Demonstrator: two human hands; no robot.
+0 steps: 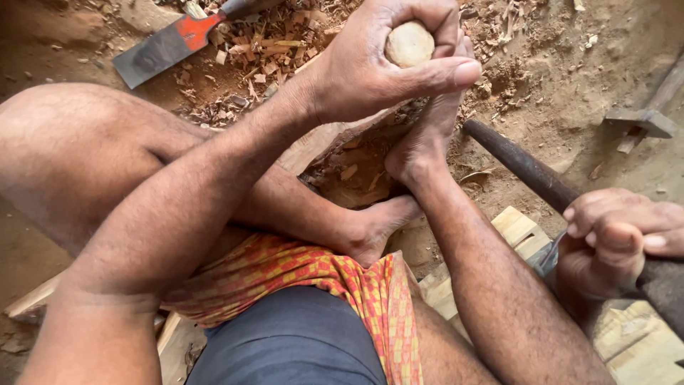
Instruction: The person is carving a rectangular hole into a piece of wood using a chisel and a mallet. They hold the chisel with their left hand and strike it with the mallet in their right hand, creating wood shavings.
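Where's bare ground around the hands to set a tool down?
Bare dirt lies at the upper right, between the chip-strewn patch and the small hammer. Crowded: wood chips around the red-handled chisel, the hollowed wood under the left hand, and the dark handle in the right hand.

The left hand [385, 60] is raised near the top of the view, fingers curled tight into a fist, thumb laid straight across the front. Its forearm runs down and leftward, crossing over a bent knee. The right hand [613, 239] sits low at the right edge, fingers wrapped closed, knuckles up, nails showing; its wrist is probably bent, though the frame cuts it off. Both legs are folded, bare feet [420, 142] meeting in the centre.
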